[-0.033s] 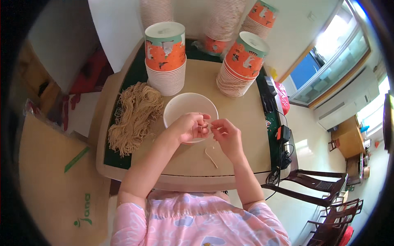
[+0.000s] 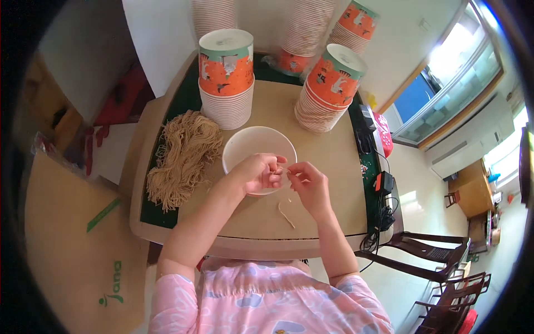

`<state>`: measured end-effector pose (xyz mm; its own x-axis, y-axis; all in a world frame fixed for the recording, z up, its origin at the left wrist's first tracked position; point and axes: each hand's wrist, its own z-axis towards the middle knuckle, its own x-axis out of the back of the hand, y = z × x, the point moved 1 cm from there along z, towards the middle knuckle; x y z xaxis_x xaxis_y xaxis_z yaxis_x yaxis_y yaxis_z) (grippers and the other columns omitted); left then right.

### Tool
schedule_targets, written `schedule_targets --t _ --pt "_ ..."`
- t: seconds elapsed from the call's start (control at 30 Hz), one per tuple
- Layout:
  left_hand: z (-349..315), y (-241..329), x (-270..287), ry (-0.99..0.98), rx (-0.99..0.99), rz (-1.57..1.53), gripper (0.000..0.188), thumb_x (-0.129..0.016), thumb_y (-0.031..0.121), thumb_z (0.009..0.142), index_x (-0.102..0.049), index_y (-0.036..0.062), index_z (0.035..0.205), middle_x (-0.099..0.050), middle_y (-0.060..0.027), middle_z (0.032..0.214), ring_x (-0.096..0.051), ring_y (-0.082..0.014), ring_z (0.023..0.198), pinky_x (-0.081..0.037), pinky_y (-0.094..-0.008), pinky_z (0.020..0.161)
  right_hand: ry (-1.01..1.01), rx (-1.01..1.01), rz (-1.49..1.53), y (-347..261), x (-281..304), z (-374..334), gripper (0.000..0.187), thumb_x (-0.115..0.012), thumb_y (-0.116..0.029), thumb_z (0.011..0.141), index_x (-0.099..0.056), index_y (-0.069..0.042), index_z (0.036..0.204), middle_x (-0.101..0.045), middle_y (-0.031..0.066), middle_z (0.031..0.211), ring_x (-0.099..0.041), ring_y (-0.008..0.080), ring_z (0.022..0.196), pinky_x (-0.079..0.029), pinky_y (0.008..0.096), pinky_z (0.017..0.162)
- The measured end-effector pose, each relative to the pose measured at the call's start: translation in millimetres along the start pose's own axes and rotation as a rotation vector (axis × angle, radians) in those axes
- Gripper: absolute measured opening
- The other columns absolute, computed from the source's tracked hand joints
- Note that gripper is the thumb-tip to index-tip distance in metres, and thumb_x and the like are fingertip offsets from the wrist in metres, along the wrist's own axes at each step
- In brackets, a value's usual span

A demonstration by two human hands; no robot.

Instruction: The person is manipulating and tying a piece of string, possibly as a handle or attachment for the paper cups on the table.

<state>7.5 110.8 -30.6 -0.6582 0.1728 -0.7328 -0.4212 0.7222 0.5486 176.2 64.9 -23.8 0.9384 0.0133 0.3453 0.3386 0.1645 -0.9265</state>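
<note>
My left hand (image 2: 262, 172) is over the near side of a white paper bucket (image 2: 260, 133), its fingers curled in. Just right of the rim my right hand (image 2: 309, 186) has thumb and fingertips pinched together. The fingertips of both hands almost meet, and a thin pale string shows only faintly at them. A short cut of string (image 2: 286, 215) lies on the tabletop below my right hand. To the left of the bucket lies a loose bundle of beige strings (image 2: 185, 158).
Behind the bucket stand two upside-down stacks of orange-and-green paper buckets, one left (image 2: 225, 78) and one right (image 2: 329, 86). More stacks are behind them. Black cables and adapters (image 2: 384, 183) run along the table's right edge. A dark chair (image 2: 428, 253) is at the right.
The hands have barely moved; the fingertips of the right hand sit very slightly farther from the left. The whole view has shifted a little.
</note>
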Motion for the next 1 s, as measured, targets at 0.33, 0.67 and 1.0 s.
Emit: schedule_targets --t 0.33,0.67,1.0 --pt "9 9 -5 0.115 0.066 0.782 0.026 -0.050 0.024 0.094 -0.064 0.0010 0.095 -0.052 -0.0015 0.070 -0.034 -0.0059 0.045 -0.024 -0.0236 0.040 -0.034 0.080 -0.043 -8 10 11 0.005 -0.064 -0.002 0.085 -0.066 0.000 0.089 -0.065 0.0027 0.075 -0.061 0.0078 0.068 -0.048 0.0212 0.058" --pt "25 1 4 0.164 0.203 0.610 0.026 -0.055 0.021 0.091 -0.054 0.0090 0.067 -0.040 0.0026 0.059 -0.028 -0.0071 0.043 -0.019 -0.0243 0.039 -0.079 0.332 -0.289 -9 -1 7 0.010 -0.071 0.001 0.077 -0.068 -0.005 0.085 -0.057 0.0057 0.087 -0.058 0.0138 0.071 -0.048 0.0262 0.064" --pt "23 0 10 0.135 0.101 0.522 0.016 -0.060 0.015 0.088 -0.058 0.0085 0.073 -0.045 0.0020 0.063 -0.036 -0.0071 0.048 -0.026 -0.0232 0.042 0.029 0.407 -0.256 -3 -1 -2 0.014 -0.071 -0.001 0.076 -0.068 -0.008 0.087 -0.059 0.0076 0.090 -0.057 0.0244 0.083 -0.047 0.0315 0.069"
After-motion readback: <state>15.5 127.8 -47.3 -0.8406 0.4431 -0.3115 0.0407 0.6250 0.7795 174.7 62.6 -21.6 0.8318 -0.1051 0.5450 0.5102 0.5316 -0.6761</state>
